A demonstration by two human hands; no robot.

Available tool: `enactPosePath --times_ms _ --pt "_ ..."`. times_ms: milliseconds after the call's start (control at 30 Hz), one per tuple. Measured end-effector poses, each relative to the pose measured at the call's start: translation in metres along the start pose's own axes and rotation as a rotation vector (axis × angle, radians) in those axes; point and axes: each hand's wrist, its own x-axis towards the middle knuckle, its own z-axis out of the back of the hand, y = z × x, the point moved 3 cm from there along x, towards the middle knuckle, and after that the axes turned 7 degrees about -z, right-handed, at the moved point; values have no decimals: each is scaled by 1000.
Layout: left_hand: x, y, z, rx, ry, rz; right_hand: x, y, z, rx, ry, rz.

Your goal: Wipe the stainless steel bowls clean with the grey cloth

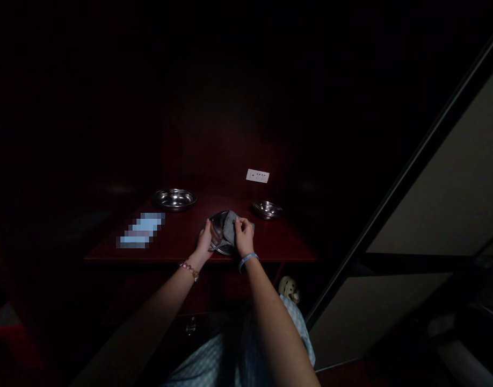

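Steel dish [216, 227] held in front of wall socket [258, 176], slightly left; left hand [204, 238] clamped on rim, right hand [244, 236] pinching grey cloth [229, 228] over dish. Wiping looks underway, unfinished. Large bowl [174, 200] left of socket, small bowl [267, 209] just below: whether wiped, cannot tell.

The person's left hand [205, 237] held the left rim of a round, shiny metal dish [217, 228], while the right hand [244, 235] pinched a grey cloth [230, 228] over it. On the dark red tabletop [178, 236], a wide, round silvery metal dish [174, 200] lay at back left; a smaller, round silvery metal bowl [267, 209] sat at back right.
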Motion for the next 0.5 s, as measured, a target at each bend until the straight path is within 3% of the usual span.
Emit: enactPosePath --times_ms 500 --pt "0 -1 0 -23 6 -1 -1 1 1 6 -4 -16"
